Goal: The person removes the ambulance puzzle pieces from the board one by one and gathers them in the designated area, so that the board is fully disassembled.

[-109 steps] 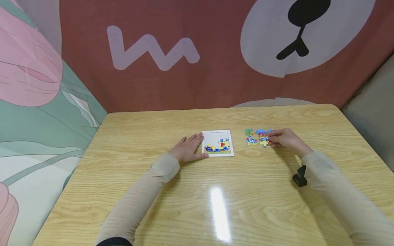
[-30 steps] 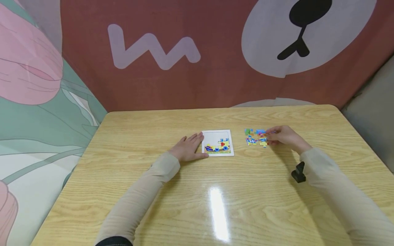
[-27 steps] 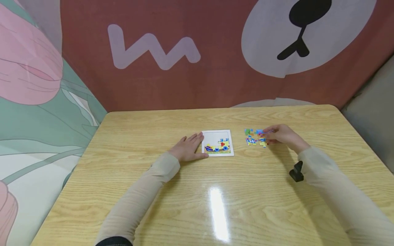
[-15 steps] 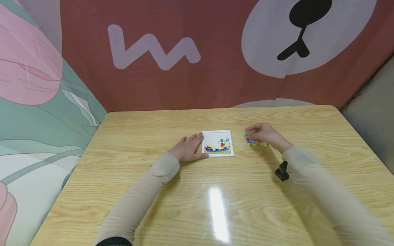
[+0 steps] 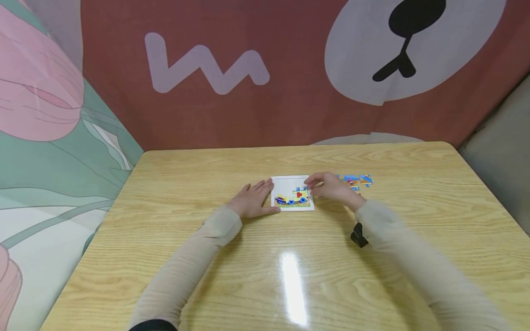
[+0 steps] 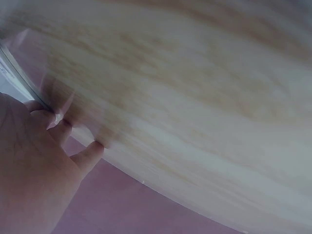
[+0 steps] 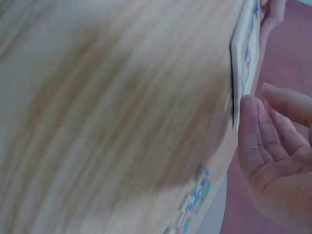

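Observation:
A white square puzzle board lies on the table in the head view, with a colourful vehicle picture filling its lower and right part. My left hand rests flat at the board's left edge, fingers spread and thumb by the lower left corner. Over the board's upper right edge is my right hand, thumb and fingertips drawn near each other. I cannot tell whether a piece is between them. Loose puzzle pieces lie to the right of the board, partly hidden behind the right hand. The right wrist view shows pieces below the board's rim.
The wood-grain table carries a bright light reflection in front of the board. A red-brown printed wall stands behind the table's far edge. A black device is strapped at the right wrist.
My right hand has moved left from the loose pieces to the board's upper right edge, uncovering the pieces at the right. The left hand and the board stay in place.

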Tool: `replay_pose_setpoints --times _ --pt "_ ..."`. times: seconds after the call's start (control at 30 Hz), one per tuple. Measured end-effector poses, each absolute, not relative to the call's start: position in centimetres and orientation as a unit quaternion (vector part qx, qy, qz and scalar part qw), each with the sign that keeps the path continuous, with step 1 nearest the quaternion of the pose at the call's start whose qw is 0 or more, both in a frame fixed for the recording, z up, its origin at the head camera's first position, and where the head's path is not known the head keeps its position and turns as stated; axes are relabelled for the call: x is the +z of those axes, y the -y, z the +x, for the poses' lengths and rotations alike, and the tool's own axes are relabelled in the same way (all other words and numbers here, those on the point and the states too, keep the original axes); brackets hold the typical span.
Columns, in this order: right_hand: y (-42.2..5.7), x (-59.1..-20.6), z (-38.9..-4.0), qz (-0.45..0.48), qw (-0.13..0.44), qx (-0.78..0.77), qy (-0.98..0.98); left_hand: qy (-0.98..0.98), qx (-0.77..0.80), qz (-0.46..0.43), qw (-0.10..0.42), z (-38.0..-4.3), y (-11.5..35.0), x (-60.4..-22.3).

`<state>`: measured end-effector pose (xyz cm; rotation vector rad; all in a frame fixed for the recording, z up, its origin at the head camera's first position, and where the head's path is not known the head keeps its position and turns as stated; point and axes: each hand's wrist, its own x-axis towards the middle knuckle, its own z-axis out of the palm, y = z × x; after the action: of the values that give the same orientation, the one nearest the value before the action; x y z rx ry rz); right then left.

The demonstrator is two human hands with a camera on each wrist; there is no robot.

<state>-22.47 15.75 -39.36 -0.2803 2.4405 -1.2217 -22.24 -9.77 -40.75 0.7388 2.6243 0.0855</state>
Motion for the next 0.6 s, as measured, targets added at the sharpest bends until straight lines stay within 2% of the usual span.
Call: replay_pose_setpoints --times 0.27,0.6 --pt "-14.8 -39.9 -22.6 -0.112 0.194 -0.404 -0.887 -0.941 0.030 0.261 0.212 -22.3 9.7 -40.7" --pt "-14.3 -40.3 -22.8 -0.172 0.183 -0.338 -0.907 -0.942 0.030 0.261 0.210 -22.3 9.7 -40.8"
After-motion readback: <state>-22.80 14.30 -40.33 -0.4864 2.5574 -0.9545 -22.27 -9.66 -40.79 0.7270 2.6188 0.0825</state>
